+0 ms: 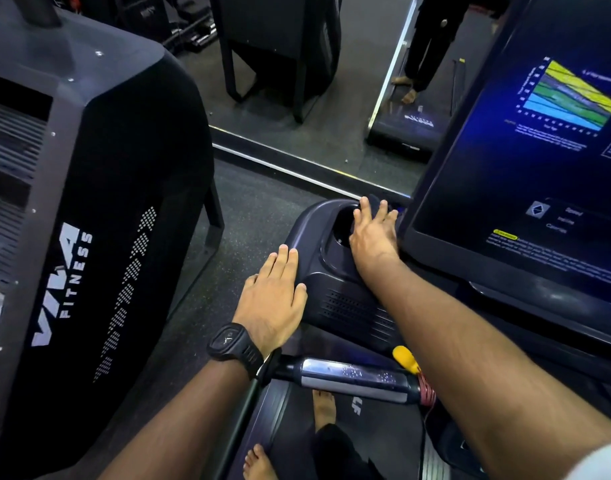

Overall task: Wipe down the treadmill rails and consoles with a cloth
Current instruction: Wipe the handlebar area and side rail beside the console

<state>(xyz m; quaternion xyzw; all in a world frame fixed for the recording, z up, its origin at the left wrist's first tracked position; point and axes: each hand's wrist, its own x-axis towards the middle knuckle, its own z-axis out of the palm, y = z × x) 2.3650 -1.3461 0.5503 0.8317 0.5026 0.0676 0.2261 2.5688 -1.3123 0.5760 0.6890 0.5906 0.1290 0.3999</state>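
I stand on a treadmill facing its console [335, 296], a dark plastic wing with a round cup holder [342, 221] and a speaker grille. My right hand [373, 233] lies flat beside the cup holder with fingers straight, pressing a dark cloth [375, 200] that peeks out past the fingertips. My left hand [274, 296], with a black watch at the wrist, rests flat and open on the console's left edge. The big touchscreen [526, 161] glows blue on the right. A chrome handlebar grip [345, 375] crosses below my arms.
A neighbouring machine's black housing [99, 216] marked VIVA FITNESS fills the left. A yellow safety clip with red cord [406, 360] hangs by the grip. A mirror [314, 81] ahead reflects a standing person. My bare feet are on the belt [297, 417].
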